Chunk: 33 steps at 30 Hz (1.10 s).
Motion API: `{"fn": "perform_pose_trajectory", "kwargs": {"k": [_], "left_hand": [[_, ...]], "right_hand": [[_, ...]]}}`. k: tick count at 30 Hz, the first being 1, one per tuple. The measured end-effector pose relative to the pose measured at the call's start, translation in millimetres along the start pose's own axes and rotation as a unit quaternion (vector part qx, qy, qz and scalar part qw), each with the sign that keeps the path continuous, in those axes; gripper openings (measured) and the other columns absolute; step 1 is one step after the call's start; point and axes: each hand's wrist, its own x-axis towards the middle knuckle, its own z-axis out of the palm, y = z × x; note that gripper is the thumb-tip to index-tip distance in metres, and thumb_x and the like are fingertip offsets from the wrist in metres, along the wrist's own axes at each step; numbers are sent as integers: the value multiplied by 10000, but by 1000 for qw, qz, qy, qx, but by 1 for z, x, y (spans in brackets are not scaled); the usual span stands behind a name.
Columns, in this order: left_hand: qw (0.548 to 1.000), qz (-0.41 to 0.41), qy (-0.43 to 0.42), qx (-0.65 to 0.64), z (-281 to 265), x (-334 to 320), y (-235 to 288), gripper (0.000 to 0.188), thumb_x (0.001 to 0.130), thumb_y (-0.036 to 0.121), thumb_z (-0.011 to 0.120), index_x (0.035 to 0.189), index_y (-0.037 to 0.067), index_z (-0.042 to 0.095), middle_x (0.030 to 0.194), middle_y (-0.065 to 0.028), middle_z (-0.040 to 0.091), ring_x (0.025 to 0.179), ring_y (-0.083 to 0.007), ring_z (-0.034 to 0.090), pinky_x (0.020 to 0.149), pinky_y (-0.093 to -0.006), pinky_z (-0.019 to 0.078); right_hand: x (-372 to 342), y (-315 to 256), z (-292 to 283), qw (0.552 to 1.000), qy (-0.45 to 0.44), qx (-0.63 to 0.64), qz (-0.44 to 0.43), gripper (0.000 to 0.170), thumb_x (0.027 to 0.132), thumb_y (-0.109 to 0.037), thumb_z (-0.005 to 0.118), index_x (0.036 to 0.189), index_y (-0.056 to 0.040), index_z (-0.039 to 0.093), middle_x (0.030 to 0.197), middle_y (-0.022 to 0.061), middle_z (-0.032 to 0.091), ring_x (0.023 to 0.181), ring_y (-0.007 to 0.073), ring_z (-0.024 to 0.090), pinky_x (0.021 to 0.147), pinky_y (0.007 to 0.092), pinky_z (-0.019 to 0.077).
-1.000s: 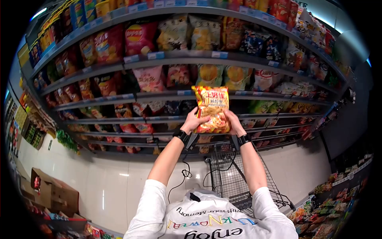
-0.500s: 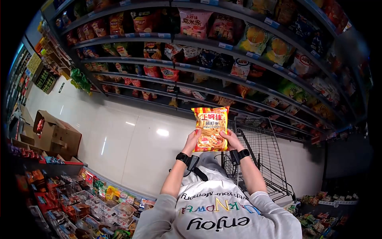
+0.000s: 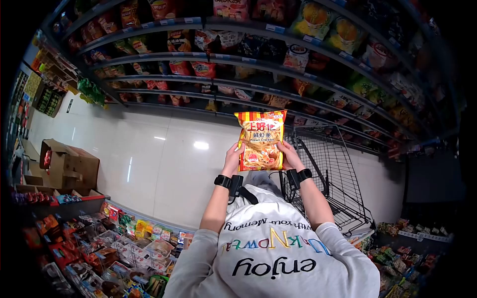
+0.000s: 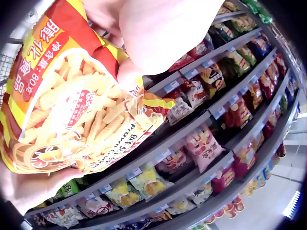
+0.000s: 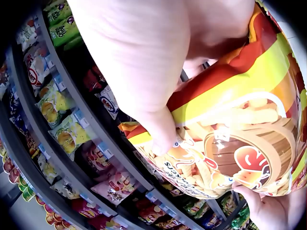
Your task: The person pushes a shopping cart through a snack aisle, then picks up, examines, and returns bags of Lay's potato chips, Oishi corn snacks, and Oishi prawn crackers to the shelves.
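A red-and-yellow bag of prawn crackers [image 3: 261, 141] is held up in front of the chest, its printed front toward the head camera. My left hand [image 3: 232, 158] grips one side edge and my right hand [image 3: 292, 155] the opposite edge, with both thumbs on the front. The left wrist view has the left thumb close by, pressing the bag [image 4: 72, 105] near its striped edge. Seen from the right wrist, the other thumb presses the bag's front [image 5: 240, 139]. Fingers behind the bag are mostly hidden.
A black wire shopping cart [image 3: 328, 169] stands at the right, beyond the right forearm. Shelves [image 3: 218, 59] of snack bags run across the far side. A cardboard box [image 3: 72, 166] sits at left on the pale floor [image 3: 159, 144]. Packaged snacks [image 3: 124, 243] fill a low display nearby.
The head view has tilted down and turned, bringing more floor and the near display into sight. Both hands have brought the bag away from in front of the shelves, still holding it.
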Motion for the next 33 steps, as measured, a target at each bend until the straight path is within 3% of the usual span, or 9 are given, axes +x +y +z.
{"fn": "perform_pose_trajectory", "kwargs": {"k": [8,16,19,33], "left_hand": [[999,-5,11,-33,-3,-3,1,340,925,197,540,1187,-15,504,1080,-99,603,949,-157,605,819,-286,489],[998,-12,16,-66,-3,-4,0,349,912,203,566,1174,-23,519,1056,-104,613,917,-158,615,788,-281,500],[999,-27,1,-46,-3,-6,2,337,935,189,517,1215,4,487,1113,-95,601,987,-163,603,847,-305,491],[999,-17,1,-51,3,-7,-9,343,920,195,552,1185,-21,518,1064,-108,614,925,-159,613,801,-286,497]], "right_hand": [[2,6,-4,999,-16,19,36,315,940,-213,507,1180,-9,496,1147,111,582,1019,212,595,884,365,498],[10,16,-8,999,17,35,15,389,897,-228,589,1187,11,490,1123,120,591,981,206,604,844,354,504],[11,19,-14,999,39,23,23,380,884,-219,611,1166,14,506,1098,120,602,957,209,614,830,355,510],[0,20,-19,998,54,6,17,378,878,-244,622,1121,28,521,1070,120,611,929,199,624,811,337,518]]}}
